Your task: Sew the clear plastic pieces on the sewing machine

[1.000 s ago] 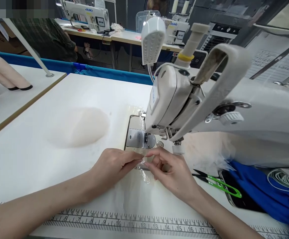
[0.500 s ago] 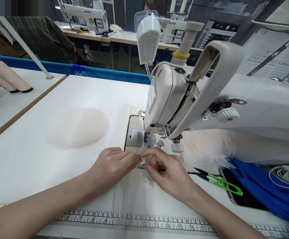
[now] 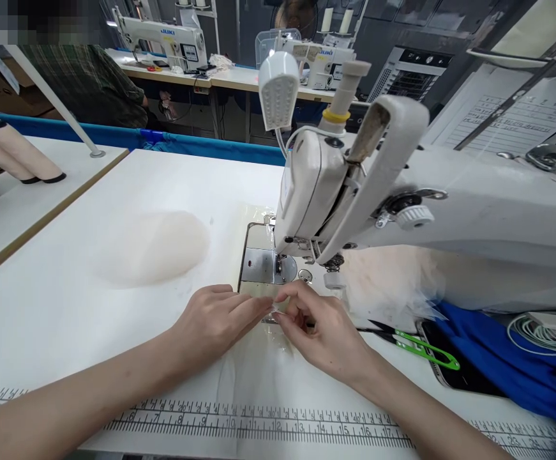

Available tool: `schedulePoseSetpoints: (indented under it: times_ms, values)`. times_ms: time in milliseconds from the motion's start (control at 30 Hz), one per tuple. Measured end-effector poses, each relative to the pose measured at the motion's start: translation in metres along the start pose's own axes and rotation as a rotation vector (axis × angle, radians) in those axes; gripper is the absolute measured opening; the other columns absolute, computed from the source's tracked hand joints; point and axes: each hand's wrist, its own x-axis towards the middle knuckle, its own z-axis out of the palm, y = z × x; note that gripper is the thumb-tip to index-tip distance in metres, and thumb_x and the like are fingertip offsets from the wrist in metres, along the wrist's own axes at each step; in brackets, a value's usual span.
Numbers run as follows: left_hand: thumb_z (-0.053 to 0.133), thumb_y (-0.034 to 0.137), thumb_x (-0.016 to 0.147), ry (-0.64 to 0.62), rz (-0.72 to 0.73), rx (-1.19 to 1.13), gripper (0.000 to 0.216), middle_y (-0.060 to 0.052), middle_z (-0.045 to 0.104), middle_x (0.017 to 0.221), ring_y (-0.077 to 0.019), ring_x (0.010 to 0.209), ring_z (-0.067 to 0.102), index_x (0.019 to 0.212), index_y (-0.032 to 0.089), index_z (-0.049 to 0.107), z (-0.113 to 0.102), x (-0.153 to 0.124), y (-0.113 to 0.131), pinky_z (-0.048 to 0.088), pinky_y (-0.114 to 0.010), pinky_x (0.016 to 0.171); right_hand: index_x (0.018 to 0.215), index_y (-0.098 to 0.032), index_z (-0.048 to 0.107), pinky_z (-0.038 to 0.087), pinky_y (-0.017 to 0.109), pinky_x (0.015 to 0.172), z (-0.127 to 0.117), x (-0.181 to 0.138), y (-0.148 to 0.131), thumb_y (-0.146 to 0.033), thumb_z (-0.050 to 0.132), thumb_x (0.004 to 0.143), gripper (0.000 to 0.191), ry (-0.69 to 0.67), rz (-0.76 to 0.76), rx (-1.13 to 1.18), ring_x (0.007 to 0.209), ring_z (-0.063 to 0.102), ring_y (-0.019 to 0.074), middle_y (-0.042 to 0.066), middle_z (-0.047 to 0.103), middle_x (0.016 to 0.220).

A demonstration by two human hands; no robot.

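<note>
My right hand (image 3: 323, 329) is closed in a pinch, thumb and forefinger on a thin, see-through strip (image 3: 285, 345) just in front of the sewing machine's needle plate (image 3: 258, 265). Close against it, my left hand (image 3: 220, 319) has its fingers pressed together, their tips at the same strip. The small piece between the fingertips is mostly hidden. Above the plate stands the sewing machine head (image 3: 301, 191), its presser foot (image 3: 280, 263) just beyond my fingers. A pale sheer fabric piece (image 3: 163, 246) lies flat on the white table to the left.
Green-handled thread snips (image 3: 426, 351) lie over a dark phone (image 3: 469, 367) at right, beside blue cloth (image 3: 521, 383) and a coiled cable (image 3: 540, 332). Sheer fabric (image 3: 392, 281) is bunched under the machine arm. A printed ruler (image 3: 258, 421) runs along the front edge. Another person (image 3: 81, 86) sits beyond.
The view has shifted slightly, so the machine appears a little further left. Both hands stay at the strip in nearly the same pose.
</note>
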Motion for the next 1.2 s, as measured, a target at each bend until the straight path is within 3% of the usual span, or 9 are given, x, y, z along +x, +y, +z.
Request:
schedulePoseSetpoints:
  times_ms: [400, 567, 700, 800, 900, 1000, 1100, 1200]
  values:
    - [0.05, 0.015, 0.096, 0.028, 0.011, 0.033, 0.005, 0.007, 0.057, 0.056, -0.0078, 0.043, 0.04, 0.094, 0.017, 0.055, -0.004, 0.004, 0.002, 0.033, -0.023, 0.046, 0.101, -0.021, 0.053, 0.035, 0.019, 0.045, -0.004, 0.001, -0.004, -0.013, 0.044, 0.088, 0.018, 0.024, -0.172, -0.122, 0.048, 0.042, 0.008, -0.008, 0.044, 0.059]
    - [0.05, 0.018, 0.097, 0.044, 0.024, 0.04, 0.008, 0.008, 0.057, 0.055, -0.007, 0.042, 0.04, 0.089, 0.017, 0.052, -0.007, 0.005, 0.004, 0.033, -0.023, 0.046, 0.099, -0.02, 0.058, 0.036, 0.021, 0.045, -0.002, 0.001, -0.003, -0.014, 0.044, 0.091, 0.017, 0.085, -0.27, -0.208, 0.048, 0.047, 0.0087, -0.006, 0.054, 0.058]
    - [0.05, 0.019, 0.096, 0.039, 0.045, 0.022, 0.009, 0.009, 0.052, 0.053, -0.0066, 0.041, 0.04, 0.087, 0.018, 0.051, -0.006, 0.003, 0.004, 0.032, -0.023, 0.045, 0.095, -0.021, 0.059, 0.044, 0.022, 0.051, -0.001, 0.0, 0.002, -0.015, 0.045, 0.095, 0.016, 0.177, -0.355, -0.274, 0.055, 0.059, 0.0091, -0.001, 0.069, 0.072]
    - [0.049, 0.023, 0.097, 0.014, -0.041, -0.054, 0.011, 0.008, 0.052, 0.055, -0.0068, 0.042, 0.041, 0.088, 0.019, 0.049, -0.004, 0.0, 0.005, 0.033, -0.021, 0.045, 0.096, -0.022, 0.062, 0.042, 0.024, 0.047, -0.003, -0.003, 0.005, -0.011, 0.049, 0.093, 0.017, 0.269, -0.499, -0.434, 0.051, 0.059, 0.0097, -0.002, 0.07, 0.067]
    - [0.045, 0.024, 0.098, -0.011, -0.172, -0.156, 0.007, 0.01, 0.047, 0.052, -0.0066, 0.041, 0.041, 0.098, 0.018, 0.049, -0.002, -0.001, 0.008, 0.035, -0.018, 0.045, 0.097, -0.02, 0.066, 0.038, 0.026, 0.041, -0.008, -0.005, 0.003, -0.005, 0.054, 0.088, 0.022, 0.313, -0.766, -0.66, 0.048, 0.058, 0.012, -0.001, 0.067, 0.059]
    - [0.045, 0.019, 0.097, 0.004, -0.152, -0.186, 0.012, 0.011, 0.048, 0.051, -0.0064, 0.042, 0.043, 0.108, 0.017, 0.052, -0.003, 0.001, 0.011, 0.038, -0.017, 0.048, 0.087, -0.018, 0.069, 0.039, 0.027, 0.04, -0.014, -0.007, -0.004, -0.003, 0.059, 0.083, 0.019, 0.3, -0.958, -0.828, 0.051, 0.061, 0.0134, 0.001, 0.068, 0.06]
    - [0.049, 0.015, 0.095, 0.057, -0.082, -0.202, 0.009, 0.007, 0.061, 0.058, -0.0058, 0.045, 0.05, 0.098, 0.018, 0.057, -0.006, 0.001, 0.012, 0.04, -0.017, 0.05, 0.077, -0.02, 0.07, 0.04, 0.026, 0.04, -0.016, -0.008, -0.01, -0.003, 0.06, 0.083, 0.02, 0.295, -1.018, -0.917, 0.051, 0.06, 0.0123, 0.0, 0.067, 0.059]
    - [0.052, 0.017, 0.094, 0.008, -0.163, -0.327, 0.01, 0.004, 0.066, 0.064, -0.0065, 0.05, 0.055, 0.09, 0.017, 0.062, -0.009, 0.001, 0.012, 0.041, -0.017, 0.052, 0.078, -0.017, 0.069, 0.037, 0.026, 0.039, -0.017, -0.01, -0.013, -0.004, 0.059, 0.084, 0.018, 0.262, -0.933, -0.792, 0.046, 0.055, 0.0106, -0.001, 0.064, 0.055]
